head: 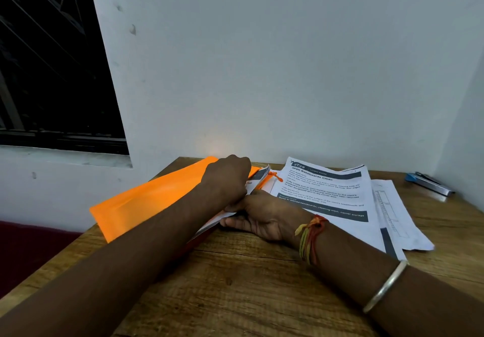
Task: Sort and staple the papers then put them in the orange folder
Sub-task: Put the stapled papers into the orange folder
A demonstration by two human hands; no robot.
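Two hands at an orange folder on a wooden table.

The table [235, 284] stands against a white wall. The orange folder [146, 203] lies at its left, cover raised, with a sheaf of papers [258, 176] tucked inside. Loose printed papers [335, 195] are spread just to its right. The left hand [227, 179] rests knuckles-up on the cover's right edge, fingers curled under and hidden; what they grasp cannot be told. The right hand [262, 218], directly below and touching it, pinches the sheaf's near edge. A stapler [429, 183] lies well apart at the far right. The right wrist bears coloured threads [310, 237] and a bangle [385, 285].
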